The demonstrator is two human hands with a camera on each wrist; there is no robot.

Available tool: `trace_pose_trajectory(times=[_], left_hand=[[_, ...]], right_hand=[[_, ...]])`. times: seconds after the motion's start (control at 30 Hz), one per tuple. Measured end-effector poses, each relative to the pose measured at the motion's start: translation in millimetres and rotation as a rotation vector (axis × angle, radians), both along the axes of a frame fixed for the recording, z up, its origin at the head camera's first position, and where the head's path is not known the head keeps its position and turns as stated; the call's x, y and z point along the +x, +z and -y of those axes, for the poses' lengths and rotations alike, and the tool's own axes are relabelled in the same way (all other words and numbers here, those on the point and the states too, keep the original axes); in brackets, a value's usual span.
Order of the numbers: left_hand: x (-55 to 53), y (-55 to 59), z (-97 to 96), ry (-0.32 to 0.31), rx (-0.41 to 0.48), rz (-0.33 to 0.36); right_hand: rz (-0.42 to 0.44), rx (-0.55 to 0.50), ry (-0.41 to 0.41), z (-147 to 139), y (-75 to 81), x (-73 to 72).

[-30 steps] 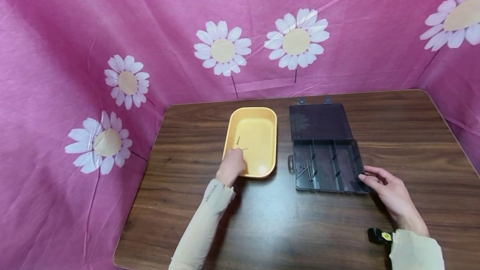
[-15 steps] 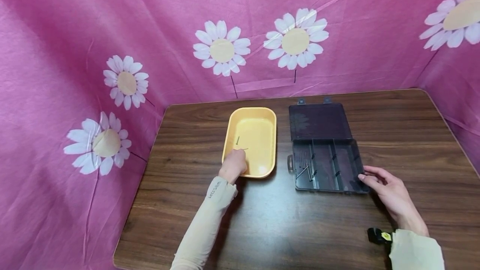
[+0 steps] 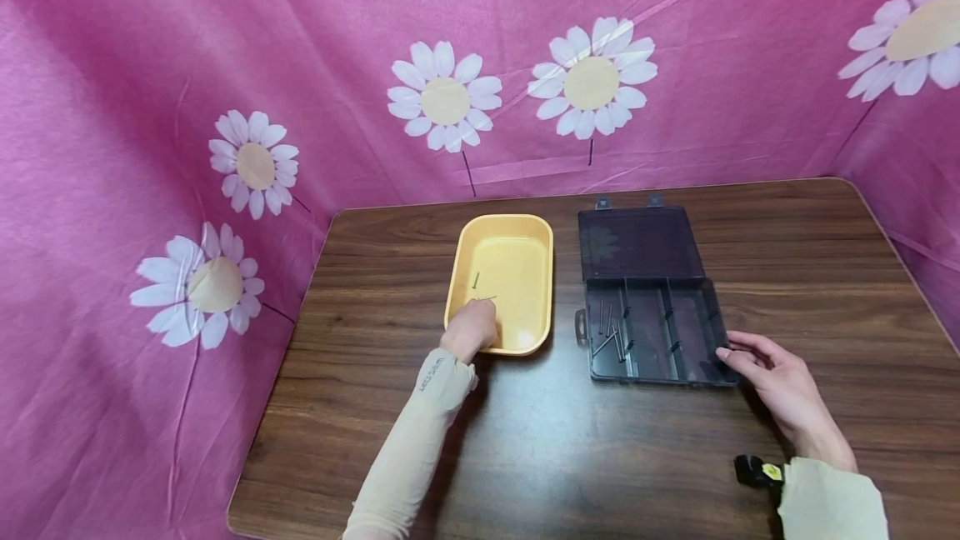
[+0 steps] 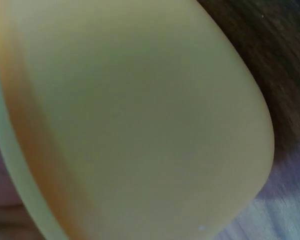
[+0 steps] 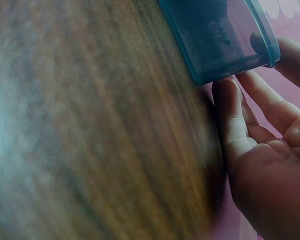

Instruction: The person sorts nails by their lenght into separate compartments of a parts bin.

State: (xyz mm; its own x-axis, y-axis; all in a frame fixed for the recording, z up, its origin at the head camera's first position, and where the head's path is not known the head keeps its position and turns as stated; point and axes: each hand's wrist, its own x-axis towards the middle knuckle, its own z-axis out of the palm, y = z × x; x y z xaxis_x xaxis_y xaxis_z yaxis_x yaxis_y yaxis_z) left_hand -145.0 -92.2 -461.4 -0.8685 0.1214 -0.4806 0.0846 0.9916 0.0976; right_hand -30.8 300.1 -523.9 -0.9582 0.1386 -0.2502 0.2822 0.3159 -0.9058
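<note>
My left hand (image 3: 471, 328) reaches down into the near-left part of a yellow tray (image 3: 547, 273), its fingertips hidden behind the back of the hand. A thin metal screw (image 3: 476, 280) lies just ahead of it, and another thin metal piece (image 3: 487, 298) shows right at the knuckles. In the left wrist view the tray wall (image 4: 140, 110) fills most of the picture. My right hand (image 3: 783, 386) grips the right edge of a dark see-through compartment box (image 3: 675, 332), thumb over the rim and fingers against the outside. Several screws (image 3: 611, 332) lie in its leftmost compartment.
The box's lid (image 3: 641, 244) lies folded back flat behind it, and a latch (image 3: 581, 327) sticks out on the left. Brown wooden table (image 3: 555, 457) lies under everything. A pink flowered cloth (image 3: 525, 165) hangs behind the table's far edge.
My left hand has shifted slightly to the right inside the tray. The right hand, the box and the screws in it have stayed put.
</note>
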Motion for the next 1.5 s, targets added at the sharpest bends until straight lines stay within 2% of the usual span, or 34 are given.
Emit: trace_pose_trajectory(times=[0.27,0.83,1.13,1.33,1.5], left_hand=[[-0.2,-2.1,1.0,0.034,0.039,0.016],[1.6,-2.6,2.2,-0.001,0.043,-0.026],[3.3,-5.5,2.6,0.008,0.065,-0.051],[2.7,-6.8,3.3,0.012,0.104,-0.073],[2.2,-8.2,2.5,0.008,0.208,-0.079]], right_hand=[[0.008,0.007,0.002,0.0,0.4,-1.2],[0.025,0.034,0.007,-0.2,2.4,-1.0],[0.034,0.047,0.001,-0.8,2.4,0.5],[0.017,0.029,0.001,-0.6,1.5,0.6],[0.002,0.02,0.001,0.0,1.0,0.5]])
